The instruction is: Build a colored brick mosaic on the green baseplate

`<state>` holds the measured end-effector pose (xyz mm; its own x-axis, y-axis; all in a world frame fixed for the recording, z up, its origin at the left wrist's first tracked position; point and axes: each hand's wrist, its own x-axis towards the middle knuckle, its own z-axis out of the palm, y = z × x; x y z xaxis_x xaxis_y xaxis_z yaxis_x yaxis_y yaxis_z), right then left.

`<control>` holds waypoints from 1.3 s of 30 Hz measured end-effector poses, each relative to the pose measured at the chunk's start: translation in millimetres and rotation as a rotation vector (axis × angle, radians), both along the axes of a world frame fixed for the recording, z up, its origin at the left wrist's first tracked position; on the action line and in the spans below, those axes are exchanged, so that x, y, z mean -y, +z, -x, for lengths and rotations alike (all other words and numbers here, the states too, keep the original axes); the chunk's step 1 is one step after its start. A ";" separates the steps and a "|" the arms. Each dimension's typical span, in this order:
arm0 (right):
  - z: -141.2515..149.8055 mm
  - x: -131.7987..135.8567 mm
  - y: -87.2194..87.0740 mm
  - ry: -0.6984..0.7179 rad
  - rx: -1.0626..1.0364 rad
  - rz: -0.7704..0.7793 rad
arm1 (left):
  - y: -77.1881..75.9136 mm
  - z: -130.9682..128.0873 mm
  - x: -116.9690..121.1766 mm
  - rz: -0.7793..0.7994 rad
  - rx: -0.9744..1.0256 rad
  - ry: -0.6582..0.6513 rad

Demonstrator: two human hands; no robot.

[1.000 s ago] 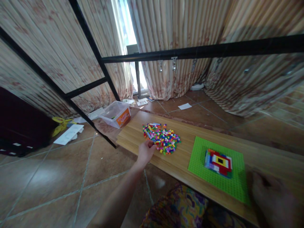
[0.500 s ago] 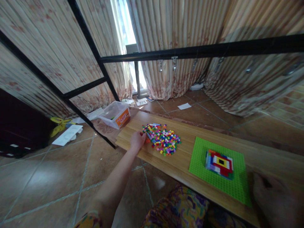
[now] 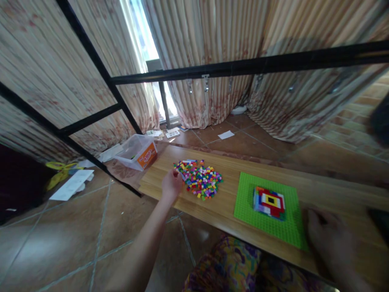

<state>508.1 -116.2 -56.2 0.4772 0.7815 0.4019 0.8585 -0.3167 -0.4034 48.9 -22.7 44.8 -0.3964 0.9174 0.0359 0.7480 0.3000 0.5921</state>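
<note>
My left hand (image 3: 172, 185) is at the left edge of a pile of small coloured building bricks (image 3: 204, 179). Its fingers are curled together, and whatever is between the fingertips is too small to make out. To the right lies a green baseplate (image 3: 243, 202) bearing a low brick build (image 3: 270, 202) with a black square centre ringed in yellow, white and red. My right hand (image 3: 330, 235), dim and blurred, rests curled on the table just beside the baseplate's right edge; nothing shows in its fingers.
The bricks and baseplate lie on a long wooden table (image 3: 225, 207). Beyond its left end stands a clear plastic box (image 3: 133, 154) with an orange label. A black metal bar (image 3: 182, 74) crosses in front of the curtains. A dark object (image 3: 379, 221) sits at the right edge.
The view has shifted, so the table and its things appear further left. My left hand stays by the pile, its fingertips drawn slightly up. My right hand stays beside the baseplate.
</note>
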 end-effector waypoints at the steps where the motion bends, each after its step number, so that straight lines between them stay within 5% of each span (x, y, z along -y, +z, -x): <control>1: 2.3 -0.4 2.0 -0.001 -0.015 -0.005 | 0.2 -11.6 6.2 -0.046 0.079 -0.055; 8: 18.8 -2.6 14.0 0.015 -0.070 -0.095 | -7.7 -119.8 41.9 -0.049 0.525 -0.434; 16: 21.5 -4.9 15.4 0.057 -0.131 -0.178 | -15.5 -198.4 46.2 -0.029 0.469 -0.575; 25: 24.5 -4.1 18.9 0.067 -0.145 -0.179 | -15.2 -219.1 30.4 -0.047 0.368 -0.644; 39: 24.8 -4.9 19.7 0.061 -0.168 -0.195 | -21.3 -213.3 19.0 0.016 0.430 -0.652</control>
